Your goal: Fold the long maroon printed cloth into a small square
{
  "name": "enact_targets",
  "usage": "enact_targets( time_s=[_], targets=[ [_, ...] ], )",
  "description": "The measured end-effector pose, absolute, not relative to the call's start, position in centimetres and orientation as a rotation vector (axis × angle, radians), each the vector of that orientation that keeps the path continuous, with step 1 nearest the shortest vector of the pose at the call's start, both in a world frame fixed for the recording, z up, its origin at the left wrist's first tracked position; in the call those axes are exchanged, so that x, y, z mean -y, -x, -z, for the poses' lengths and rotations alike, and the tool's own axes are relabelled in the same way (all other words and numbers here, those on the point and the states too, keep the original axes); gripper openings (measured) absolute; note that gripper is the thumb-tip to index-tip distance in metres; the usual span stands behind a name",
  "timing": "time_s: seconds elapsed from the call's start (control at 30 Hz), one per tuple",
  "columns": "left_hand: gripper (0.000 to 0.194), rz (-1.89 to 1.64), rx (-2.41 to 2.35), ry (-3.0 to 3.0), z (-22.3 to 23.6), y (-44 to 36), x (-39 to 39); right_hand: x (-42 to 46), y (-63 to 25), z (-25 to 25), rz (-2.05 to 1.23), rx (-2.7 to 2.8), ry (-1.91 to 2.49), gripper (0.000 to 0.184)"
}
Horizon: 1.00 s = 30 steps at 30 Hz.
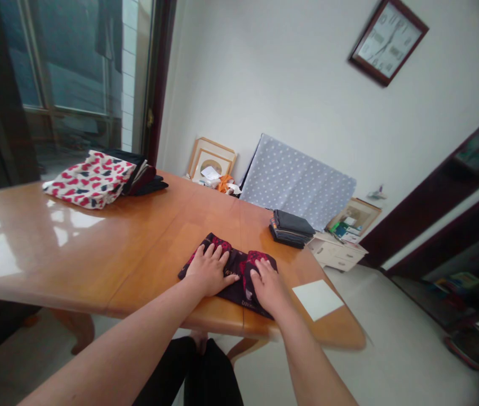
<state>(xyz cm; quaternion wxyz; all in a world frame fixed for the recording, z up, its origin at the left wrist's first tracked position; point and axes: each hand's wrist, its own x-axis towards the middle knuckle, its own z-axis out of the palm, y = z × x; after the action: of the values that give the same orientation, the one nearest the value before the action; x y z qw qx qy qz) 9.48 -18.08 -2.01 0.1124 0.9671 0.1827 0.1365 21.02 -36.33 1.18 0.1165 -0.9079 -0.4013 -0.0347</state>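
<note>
A dark garment with red patterned parts point(236, 260) lies partly folded near the front edge of the wooden table point(172, 237). Its two sides are turned inward, and small lettering shows on the black cloth. My left hand point(209, 272) rests flat on the left fold with its fingers spread. On the right fold lies my right hand point(269, 286), palm down and fingers a little apart. Both hands press on the cloth without gripping it. Parts of the garment are hidden under them.
A stack of folded dark clothes point(292, 228) sits beyond, to the right. A white sheet point(318, 300) lies near the right corner. Unfolded clothes, topped by a heart-print cloth point(91, 180), are heaped at the far left. Behind the table stand a dotted cover point(298, 175) and a white cabinet point(335, 252).
</note>
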Motion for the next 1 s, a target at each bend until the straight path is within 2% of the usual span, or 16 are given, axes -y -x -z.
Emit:
enact_targets(
  time_s=[0.1, 0.37, 0.57, 0.73, 0.83, 1.0],
  targets=[
    [0.097, -0.39, -0.529, -2.839, 2.1, -9.5, 18.0, 35.6, -19.8, 0.5, -0.014, 1.222, 2.754, 0.064],
    [0.095, -0.33, -0.523, -2.8, 1.3, -9.7, 17.8, 35.3, -19.8, 0.8, -0.064, 1.188, 2.73, 0.065],
    [0.064, -0.526, -0.664, -2.576, -0.9, -8.3, 15.1, 37.5, -22.4, 0.2, -0.005, 1.041, 2.394, 0.055],
    [0.061, -0.433, -1.051, -2.303, -0.8, -6.0, 12.1, 41.7, -25.1, -0.2, 0.069, 0.705, 2.355, 0.044],
    [0.058, -0.369, -1.12, -2.268, -0.5, -5.2, 11.5, 43.5, -25.7, 0.5, -0.02, 0.616, 2.406, 0.04],
    [0.042, -0.248, -1.108, -2.173, -0.6, -5.5, 12.2, 43.7, -24.8, 1.8, -0.111, 0.614, 2.401, 0.037]
  ],
)
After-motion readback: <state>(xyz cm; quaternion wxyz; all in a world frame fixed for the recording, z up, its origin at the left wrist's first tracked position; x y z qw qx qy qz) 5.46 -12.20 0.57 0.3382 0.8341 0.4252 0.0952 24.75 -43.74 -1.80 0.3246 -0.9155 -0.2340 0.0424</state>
